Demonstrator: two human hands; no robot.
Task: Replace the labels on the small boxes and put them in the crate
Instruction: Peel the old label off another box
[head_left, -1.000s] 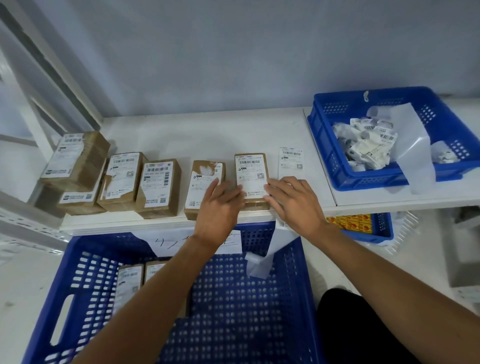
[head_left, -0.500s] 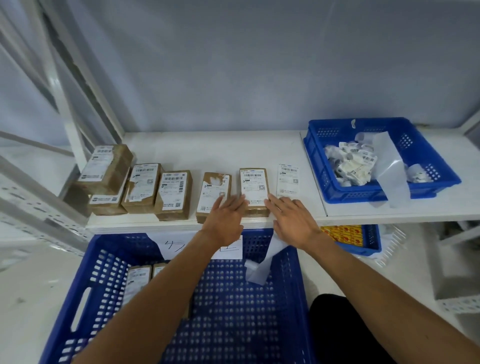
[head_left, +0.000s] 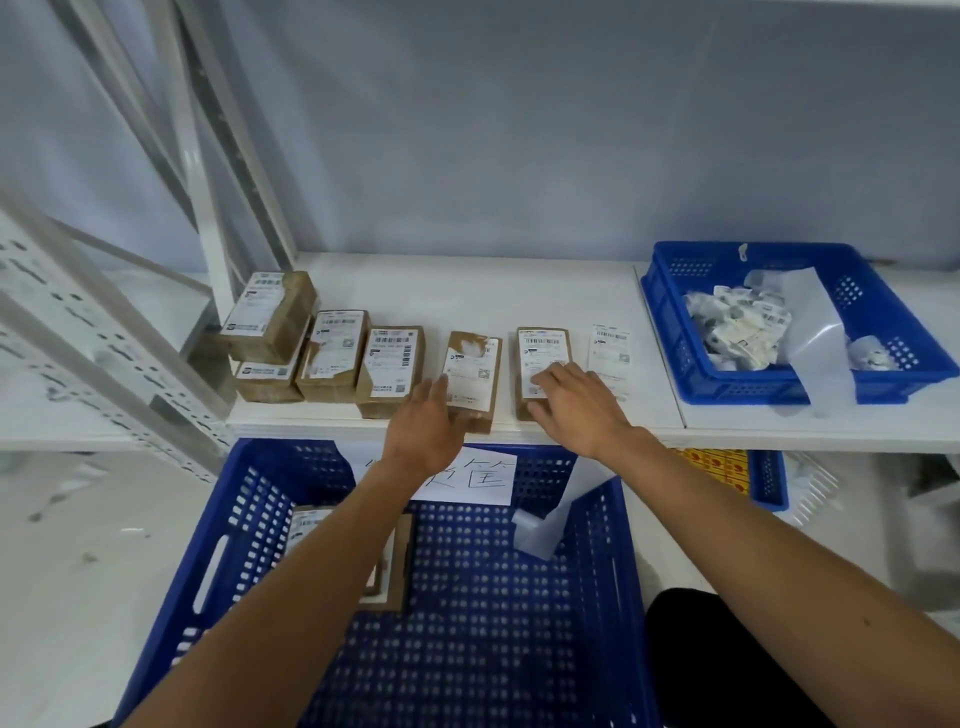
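Small box (head_left: 543, 348) lies at the shelf's (head_left: 467, 291) near edge, long axis near-to-far, under the right hand (head_left: 576, 410), whose fingers rest flat on its label. Left hand (head_left: 423, 431), fingers straight, touches the torn-label box (head_left: 470, 364) just left. Crate (head_left: 519, 649) sits directly nearer.

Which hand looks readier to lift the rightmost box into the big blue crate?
Right, probably. The right hand lies on the rightmost box, fingers over it, while the left hand rests on the torn-label box beside it. The crate sits just below both.
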